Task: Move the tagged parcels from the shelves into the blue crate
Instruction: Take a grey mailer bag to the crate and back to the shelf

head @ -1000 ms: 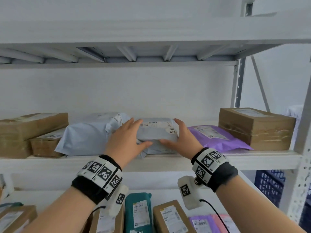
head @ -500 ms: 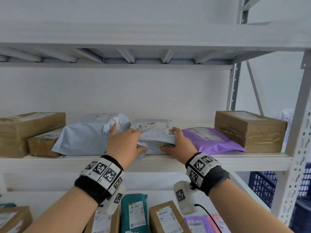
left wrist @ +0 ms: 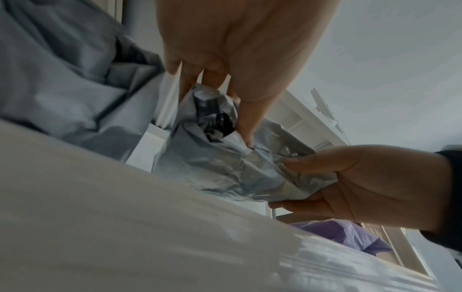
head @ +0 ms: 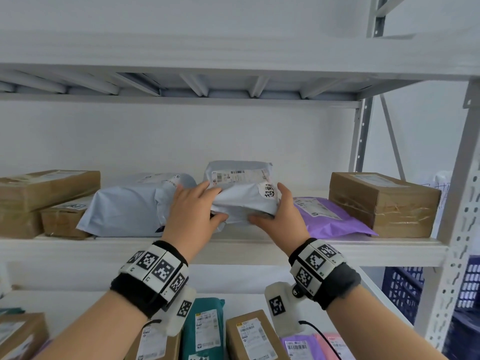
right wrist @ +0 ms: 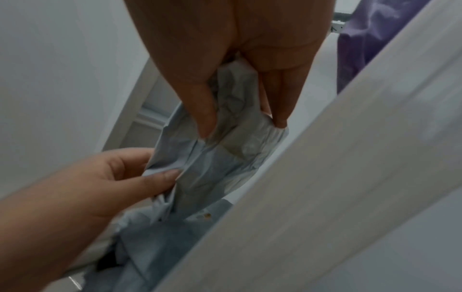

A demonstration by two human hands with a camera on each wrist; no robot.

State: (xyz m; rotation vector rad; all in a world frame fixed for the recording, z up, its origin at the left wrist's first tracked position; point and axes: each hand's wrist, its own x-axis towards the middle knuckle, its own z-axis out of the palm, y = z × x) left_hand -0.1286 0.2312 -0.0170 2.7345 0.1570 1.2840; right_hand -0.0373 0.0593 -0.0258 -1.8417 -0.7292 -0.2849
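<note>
A grey poly-bag parcel [head: 241, 189] with a shipping label and a round white handwritten tag is lifted and tilted above the middle shelf [head: 233, 245]. My left hand [head: 193, 211] grips its left end, fingers on top and thumb underneath. My right hand [head: 279, 216] grips its right end the same way. The left wrist view shows the crumpled grey parcel [left wrist: 225, 168] pinched from both sides, and so does the right wrist view of the parcel [right wrist: 220, 154]. The blue crate [head: 405, 289] shows behind the shelf post at the lower right.
On the same shelf lie a larger grey bag [head: 130, 206] at left, a purple bag [head: 327, 216] and a cardboard box [head: 384, 203] at right, more boxes [head: 39, 196] at far left. The lower shelf holds a teal bag [head: 204, 331] and several boxes. A shelf board [head: 233, 81] runs overhead.
Both hands closed round the grey parcel's ends and raised it off the shelf, tipping its label side towards me. The view has drifted slightly left.
</note>
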